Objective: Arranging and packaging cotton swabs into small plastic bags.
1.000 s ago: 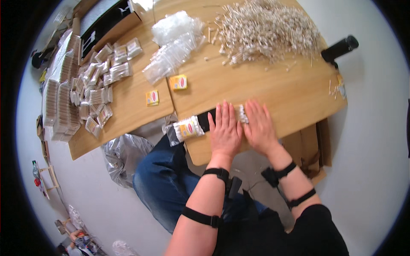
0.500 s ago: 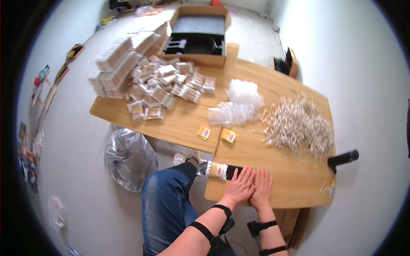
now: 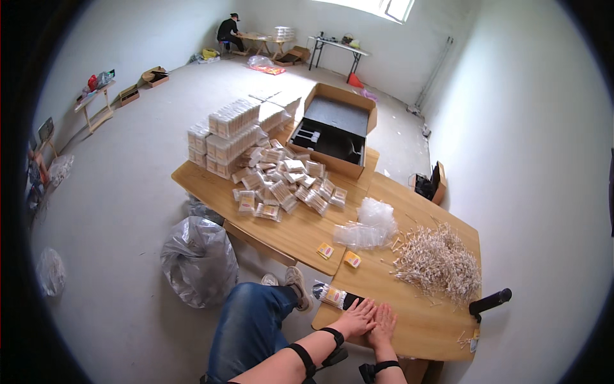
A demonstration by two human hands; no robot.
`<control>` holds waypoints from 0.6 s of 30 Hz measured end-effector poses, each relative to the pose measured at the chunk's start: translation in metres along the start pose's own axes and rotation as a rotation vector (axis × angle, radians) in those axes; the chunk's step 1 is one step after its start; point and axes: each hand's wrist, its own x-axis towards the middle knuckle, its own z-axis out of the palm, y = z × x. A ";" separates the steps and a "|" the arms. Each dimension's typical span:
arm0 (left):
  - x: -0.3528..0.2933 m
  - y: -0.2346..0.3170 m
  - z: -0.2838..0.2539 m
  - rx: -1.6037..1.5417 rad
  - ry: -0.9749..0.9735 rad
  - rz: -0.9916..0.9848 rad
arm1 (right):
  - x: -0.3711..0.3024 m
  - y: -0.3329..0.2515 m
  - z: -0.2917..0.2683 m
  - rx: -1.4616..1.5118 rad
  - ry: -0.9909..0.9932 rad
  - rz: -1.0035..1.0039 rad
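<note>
Left hand (image 3: 355, 318) and right hand (image 3: 382, 325) lie flat, unclenched; left, a yellow-labelled swab packet (image 3: 332, 296); far, yellow cards (image 3: 352, 259), loose swabs (image 3: 440, 264).

Swab packet (image 3: 332, 295) — clear, yellow-labelled — lies label-up at the edge of the table (image 3: 425, 329).

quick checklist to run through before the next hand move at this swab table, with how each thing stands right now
1. Left hand and right hand side by side, fingers extended: ok
2. Swabs lined up under the palms: cannot tell, the hands hide that spot
3. Filled swab bag wholly on the tabletop: not ok, its left end sticks past the edge
4. Clear plastic bags at hand: ok, lying beyond the yellow cards
5. Loose cotton swab pile apart from both hands: ok
</note>
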 end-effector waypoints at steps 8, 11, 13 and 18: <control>-0.033 -0.092 -0.038 0.038 0.553 -0.209 | 0.005 0.002 0.002 -0.006 0.101 -0.010; -0.043 -0.121 -0.048 -0.041 0.726 -0.313 | 0.005 0.005 0.005 -0.013 0.122 -0.028; -0.053 -0.127 -0.045 -0.152 0.714 -0.312 | 0.001 0.006 0.008 -0.021 0.148 -0.057; -0.050 -0.132 -0.023 -0.242 0.852 -0.317 | -0.004 0.006 0.015 0.000 0.154 -0.054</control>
